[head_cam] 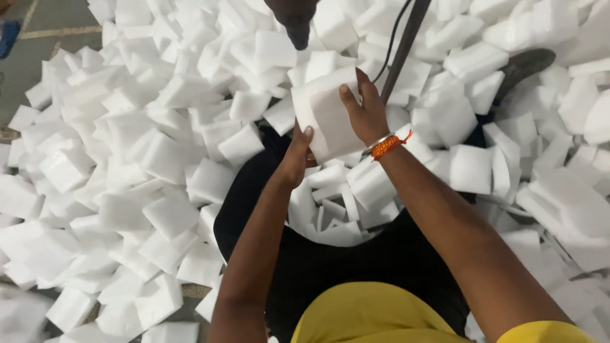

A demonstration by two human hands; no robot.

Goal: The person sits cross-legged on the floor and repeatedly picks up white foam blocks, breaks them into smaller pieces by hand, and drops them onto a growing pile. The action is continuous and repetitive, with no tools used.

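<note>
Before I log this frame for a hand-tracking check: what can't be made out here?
- Head view: the left hand has its fingers hidden behind the stack of white foam blocks.
- The dark object at the top is cut off by the frame edge.
- The dark shoe-like shape is half buried in foam.
- Blurred white foam at the lower left corner.
- The right hand covers the stack's far edge.

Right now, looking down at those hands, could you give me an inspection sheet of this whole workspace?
Surface: grey floor, mostly buried.
Job's things: stack of white foam blocks held upright.
Clutter: heap of loose foam blocks all round; more in the lap.
Hands: left hand under the stack's lower edge; right hand gripping its side, orange wristband.
Cables: thin dark cable beside a slanted pole.
Surroundings: dark shoe among blocks.
</note>
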